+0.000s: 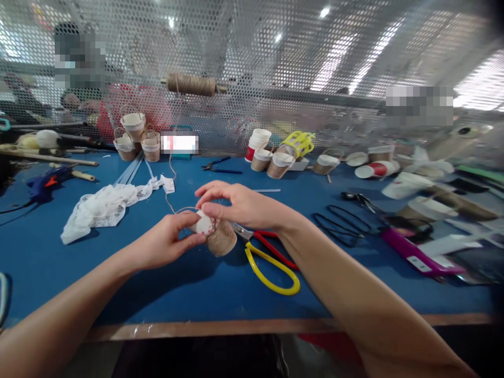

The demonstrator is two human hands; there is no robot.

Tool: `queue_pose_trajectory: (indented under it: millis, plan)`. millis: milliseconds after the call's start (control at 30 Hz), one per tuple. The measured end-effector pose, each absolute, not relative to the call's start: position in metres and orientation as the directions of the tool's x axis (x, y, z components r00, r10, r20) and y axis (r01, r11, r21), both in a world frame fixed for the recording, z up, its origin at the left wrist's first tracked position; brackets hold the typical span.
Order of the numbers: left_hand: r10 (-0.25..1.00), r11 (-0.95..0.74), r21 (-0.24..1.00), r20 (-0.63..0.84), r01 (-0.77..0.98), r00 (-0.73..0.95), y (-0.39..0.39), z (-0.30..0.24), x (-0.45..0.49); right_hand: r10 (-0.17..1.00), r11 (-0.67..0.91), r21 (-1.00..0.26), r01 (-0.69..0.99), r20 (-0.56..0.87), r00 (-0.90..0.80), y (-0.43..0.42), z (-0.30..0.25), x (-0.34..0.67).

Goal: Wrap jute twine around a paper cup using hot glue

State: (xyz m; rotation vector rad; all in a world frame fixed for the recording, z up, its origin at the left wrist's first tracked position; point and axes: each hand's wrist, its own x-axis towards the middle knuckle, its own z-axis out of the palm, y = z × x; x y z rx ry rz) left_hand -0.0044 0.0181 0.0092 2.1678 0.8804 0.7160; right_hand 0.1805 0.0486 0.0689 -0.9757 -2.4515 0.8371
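Note:
Above the blue table, a small paper cup [222,240] partly wrapped in brown twine lies tilted on its side between my hands. My left hand [179,236] grips its unwrapped white end with thumb and fingers. Curved over the top of the cup, my right hand [236,202] has its thumb against it; some fingers are raised and arched. What its fingertips pinch is partly hidden. A strand of twine [172,209] runs to the cup from the spool [191,84] at the back. Scissors [275,262] with red and yellow handles lie close behind the cup, right of it.
White lace fabric [106,205] lies to the left near a blue glue gun [49,181]. Small twine-covered buckets [133,123] stand at the back. Pliers [220,165], paper cups [258,142], black cord [342,223] and a purple tool [417,252] are around. A perforated metal screen [255,63] rises behind.

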Motion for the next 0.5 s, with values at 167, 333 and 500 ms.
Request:
queue_pose_trajectory:
  millis: [167,333,500]
  plan:
    - [0.704,-0.46,0.836,0.137,0.3,0.697,0.016,0.012,-0.006,0.74,0.312,-0.876,0.368,-0.019,-0.672,0.044,0.061,0.177]
    - [0.739,-0.368,0.898,0.123,0.243,0.663,0.018,0.013,-0.007,0.878,0.184,-0.968,0.171,0.084,-0.472,0.031,0.053,0.184]
    - [0.762,-0.343,0.917,0.147,0.202,0.63,0.016,0.013,-0.006,0.943,0.226,-0.95,0.213,0.159,-0.294,0.022,0.048,0.188]
